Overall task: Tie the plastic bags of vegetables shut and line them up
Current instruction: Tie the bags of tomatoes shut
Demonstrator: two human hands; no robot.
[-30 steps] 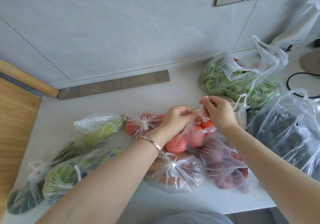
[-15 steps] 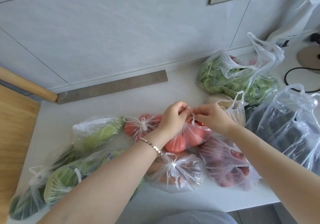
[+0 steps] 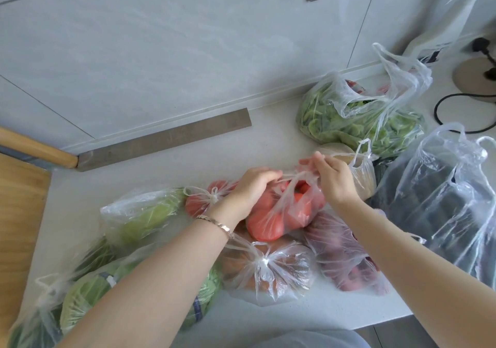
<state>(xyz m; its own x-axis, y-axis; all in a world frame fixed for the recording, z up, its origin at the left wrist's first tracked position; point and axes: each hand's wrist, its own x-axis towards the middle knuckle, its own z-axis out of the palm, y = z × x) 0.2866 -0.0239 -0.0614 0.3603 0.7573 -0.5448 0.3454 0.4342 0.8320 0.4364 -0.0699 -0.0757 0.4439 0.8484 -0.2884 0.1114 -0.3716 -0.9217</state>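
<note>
Bag (image 3: 279, 213) between left grip (image 3: 252, 189), right grip (image 3: 332, 181)

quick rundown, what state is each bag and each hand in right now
tomato bag: mouth open, no knot visible
left hand: grips one handle of the tomato bag
right hand: pinches its other handle
small red bag: knotted shut
orange bag: knotted shut
leafy greens bag: open, handles loose
dark bag: open, handles loose
beige bag: handles untied

forearms (image 3: 161, 275) bare | left wrist: slim gold-toned link bracelet (image 3: 214, 222) | grey garment (image 3: 308, 340) below
</note>
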